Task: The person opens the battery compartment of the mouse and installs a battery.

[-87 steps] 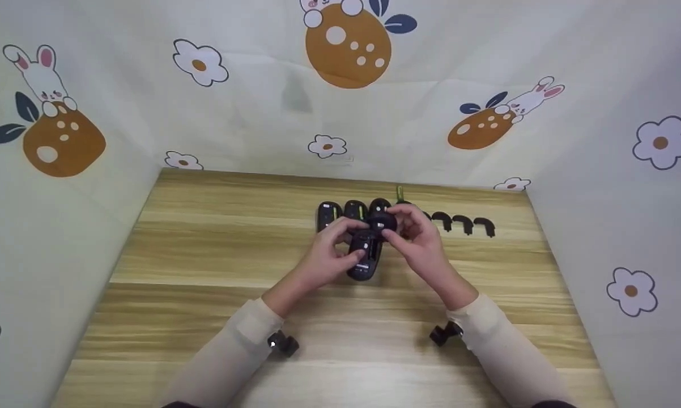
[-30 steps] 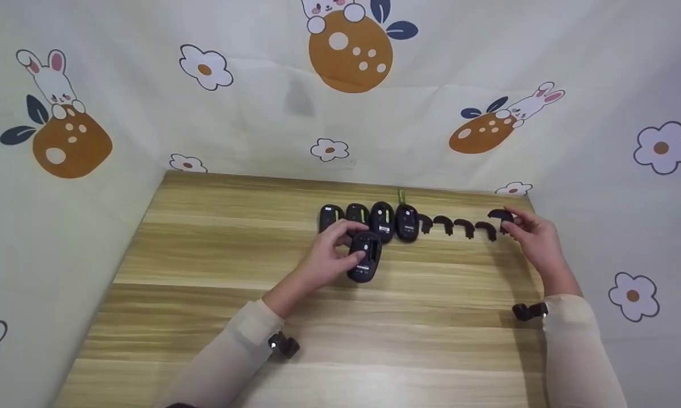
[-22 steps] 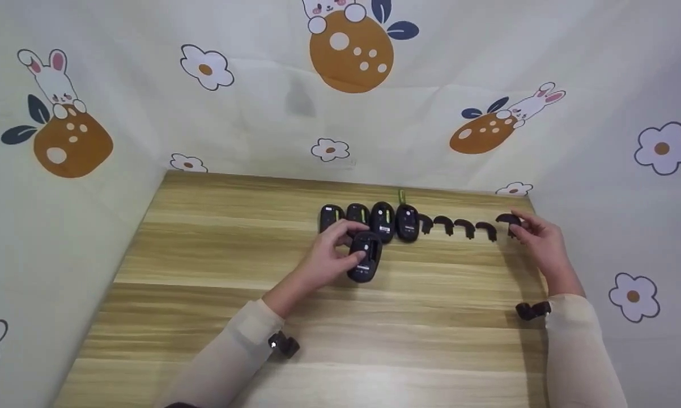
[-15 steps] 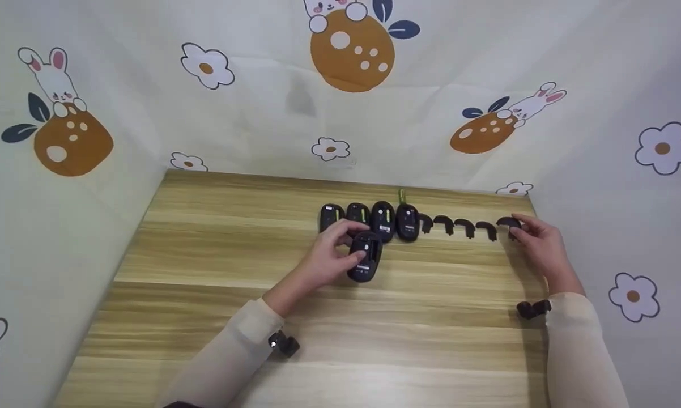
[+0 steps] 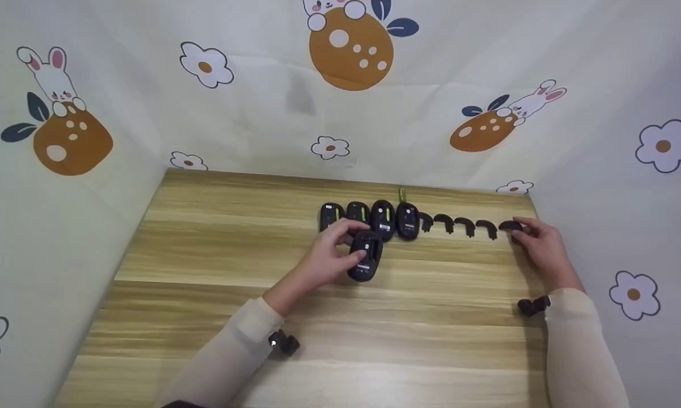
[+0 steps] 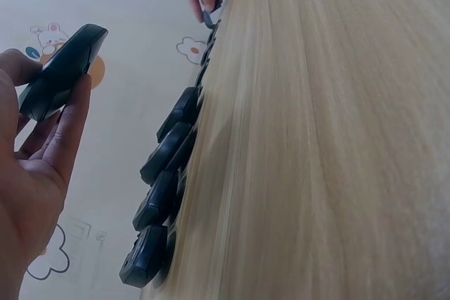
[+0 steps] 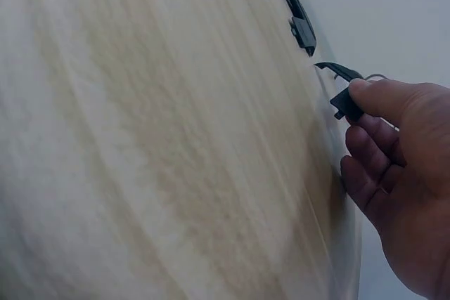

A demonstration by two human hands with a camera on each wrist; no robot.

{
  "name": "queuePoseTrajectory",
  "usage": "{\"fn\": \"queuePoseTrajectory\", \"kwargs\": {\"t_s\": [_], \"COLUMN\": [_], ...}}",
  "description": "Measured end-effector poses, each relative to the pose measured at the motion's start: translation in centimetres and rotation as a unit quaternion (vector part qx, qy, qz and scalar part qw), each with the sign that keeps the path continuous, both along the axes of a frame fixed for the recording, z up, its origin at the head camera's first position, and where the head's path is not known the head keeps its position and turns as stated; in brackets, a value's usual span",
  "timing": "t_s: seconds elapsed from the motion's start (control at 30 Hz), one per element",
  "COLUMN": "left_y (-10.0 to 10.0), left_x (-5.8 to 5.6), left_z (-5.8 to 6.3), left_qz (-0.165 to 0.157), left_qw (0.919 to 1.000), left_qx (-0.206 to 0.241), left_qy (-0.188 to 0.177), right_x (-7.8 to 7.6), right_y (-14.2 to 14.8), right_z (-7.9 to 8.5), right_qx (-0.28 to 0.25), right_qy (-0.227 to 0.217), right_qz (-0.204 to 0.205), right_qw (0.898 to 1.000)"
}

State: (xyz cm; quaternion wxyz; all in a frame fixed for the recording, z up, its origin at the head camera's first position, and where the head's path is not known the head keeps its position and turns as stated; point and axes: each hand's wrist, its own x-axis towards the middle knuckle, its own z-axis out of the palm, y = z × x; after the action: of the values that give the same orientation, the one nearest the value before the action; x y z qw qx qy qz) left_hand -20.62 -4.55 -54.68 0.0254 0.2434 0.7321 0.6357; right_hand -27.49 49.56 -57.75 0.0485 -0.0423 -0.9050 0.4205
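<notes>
In the head view my left hand (image 5: pixel 323 255) grips a black computer mouse (image 5: pixel 365 265), underside up, with its battery slot uncovered. The left wrist view shows this mouse (image 6: pixel 65 72) between thumb and fingers, well above the table. Far to the right, my right hand (image 5: pixel 544 252) pinches a curved black mouse cover (image 5: pixel 509 226) at the right end of a row of similar covers (image 5: pixel 464 226). Seen from the right wrist, the thumb presses on the cover's tab (image 7: pixel 346 103), and the cover sits close over the table edge.
Several black mice (image 5: pixel 383 224) lie underside up in a row at the back, three with green batteries in their slots. Behind the rightmost mouse (image 5: pixel 407 224) stands a loose green battery (image 5: pixel 402 195). A patterned cloth (image 5: pixel 250 113) walls the wooden table (image 5: pixel 204 238).
My right hand has taken the cover off the held mouse and carried it right to the row's end, then lowered and tilted it there. The left hand stays put with the mouse.
</notes>
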Motion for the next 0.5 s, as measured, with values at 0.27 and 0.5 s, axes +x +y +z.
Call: {"fn": "queuePoseTrajectory", "kwargs": {"t_s": [0.27,0.5], "left_y": [-0.03,-0.03], "left_x": [-0.06,-0.08], "left_z": [-0.04,-0.22], "left_qz": [-0.006,-0.009], "left_qw": [0.9999,0.9998], "left_qx": [0.001,0.004], "left_qy": [0.012,0.02], "right_x": [-0.39,-0.72], "right_y": [-0.19,-0.25], "right_z": [-0.35,-0.93], "right_qx": [0.03,0.034], "right_qy": [-0.018,-0.013], "right_qz": [-0.011,-0.023], "right_qw": [0.999,0.999]}}
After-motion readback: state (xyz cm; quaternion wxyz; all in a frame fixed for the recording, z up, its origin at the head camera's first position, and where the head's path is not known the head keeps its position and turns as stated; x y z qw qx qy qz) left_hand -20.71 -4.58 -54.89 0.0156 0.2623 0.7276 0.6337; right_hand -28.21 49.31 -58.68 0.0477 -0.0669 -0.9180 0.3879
